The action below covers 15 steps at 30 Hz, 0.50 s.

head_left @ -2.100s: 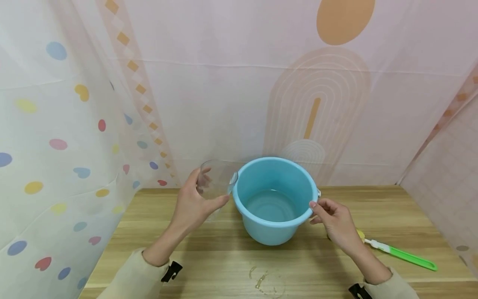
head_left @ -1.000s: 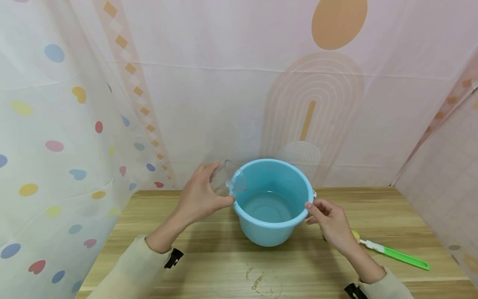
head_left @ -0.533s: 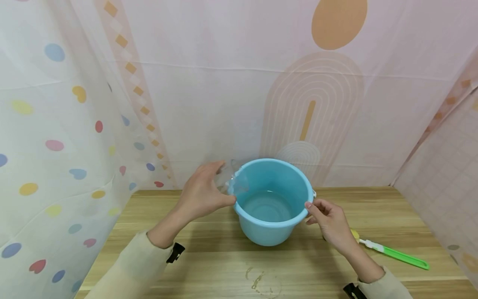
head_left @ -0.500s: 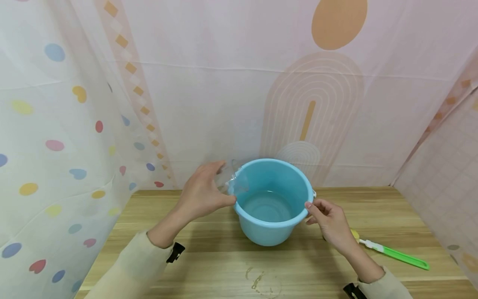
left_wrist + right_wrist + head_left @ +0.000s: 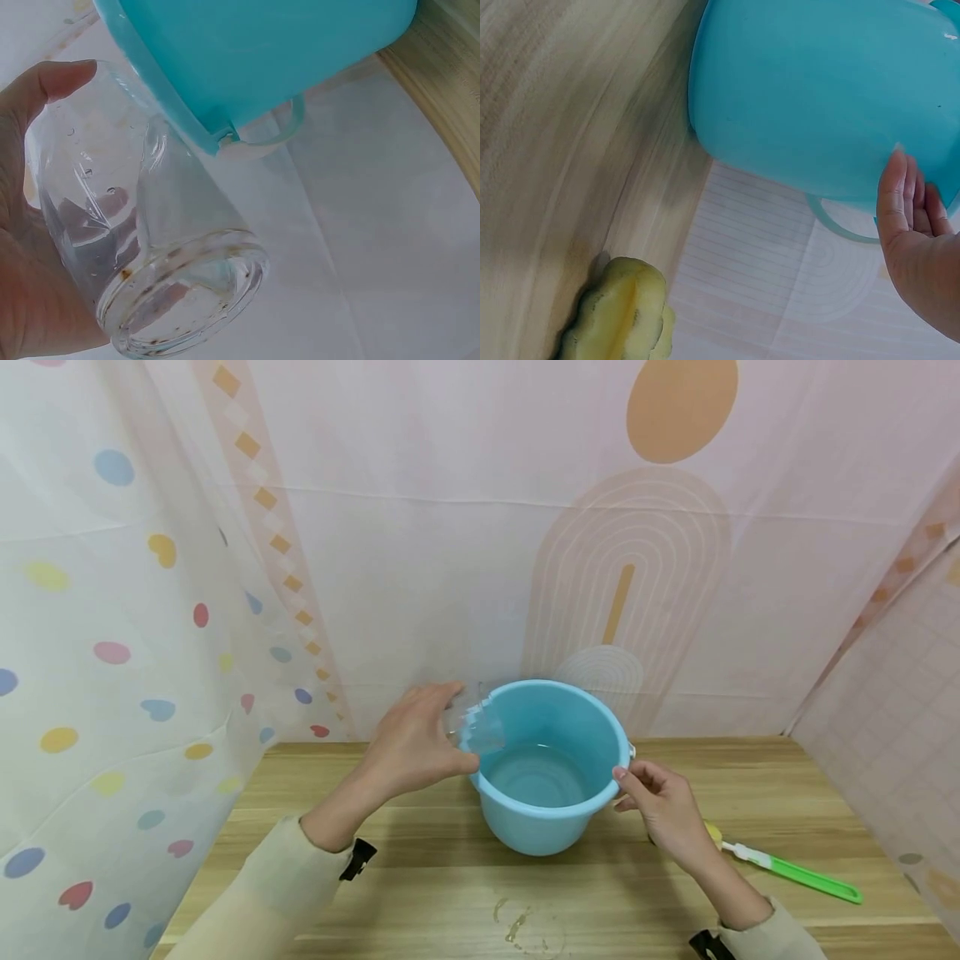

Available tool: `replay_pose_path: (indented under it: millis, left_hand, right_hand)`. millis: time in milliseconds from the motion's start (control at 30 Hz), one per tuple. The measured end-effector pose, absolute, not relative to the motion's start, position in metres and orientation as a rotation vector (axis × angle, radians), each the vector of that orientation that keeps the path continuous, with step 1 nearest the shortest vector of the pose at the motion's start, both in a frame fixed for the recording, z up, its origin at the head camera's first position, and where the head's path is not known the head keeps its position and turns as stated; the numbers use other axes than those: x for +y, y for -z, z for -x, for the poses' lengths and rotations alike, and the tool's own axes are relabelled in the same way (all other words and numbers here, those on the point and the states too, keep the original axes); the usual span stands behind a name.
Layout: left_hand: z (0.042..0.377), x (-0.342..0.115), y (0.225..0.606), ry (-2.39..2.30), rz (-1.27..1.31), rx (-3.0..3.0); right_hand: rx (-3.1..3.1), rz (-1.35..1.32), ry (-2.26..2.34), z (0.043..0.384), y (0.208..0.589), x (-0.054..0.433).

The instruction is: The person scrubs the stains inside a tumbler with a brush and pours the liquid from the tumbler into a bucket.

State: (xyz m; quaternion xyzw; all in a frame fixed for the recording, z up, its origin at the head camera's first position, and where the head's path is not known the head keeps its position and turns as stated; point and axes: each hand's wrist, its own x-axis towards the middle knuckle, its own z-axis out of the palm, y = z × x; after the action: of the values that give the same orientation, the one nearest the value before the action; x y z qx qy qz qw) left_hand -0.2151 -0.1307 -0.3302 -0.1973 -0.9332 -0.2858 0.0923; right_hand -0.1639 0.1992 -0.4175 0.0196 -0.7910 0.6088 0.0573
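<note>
My left hand point(image 5: 412, 745) grips a clear glass point(image 5: 482, 728) and tilts it, mouth down, over the left rim of a light-blue bucket point(image 5: 536, 833). In the left wrist view the glass point(image 5: 180, 202) has a thick base ringed with brown specks, and some clear liquid shows inside. Shallow water point(image 5: 536, 777) lies at the bottom of the bucket, which stands upright on the table. On the opposite side, my right hand point(image 5: 670, 810) pinches the bucket's rim between thumb and fingers. Its fingers lie against the outer wall in the right wrist view.
A sponge brush with a green handle point(image 5: 813, 877) lies to the right on the wooden table point(image 5: 420, 893); its yellow sponge head point(image 5: 622, 315) is mostly behind my right wrist. Wet marks point(image 5: 517, 927) spot the front of the table. Patterned curtains point(image 5: 420, 568) surround the back and sides.
My left hand has moved right and tipped the glass from beside the bucket to mouth-down over its rim. My right hand keeps its hold on the rim.
</note>
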Motion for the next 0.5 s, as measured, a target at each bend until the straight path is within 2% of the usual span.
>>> replay_pose_path:
  millis: [500]
  left_hand:
    - [0.2154, -0.128, 0.3232, 0.801, 0.597, -2.833]
  right_hand:
    - [-2.402, -0.045, -1.824, 0.1641, 0.418, 0.1995]
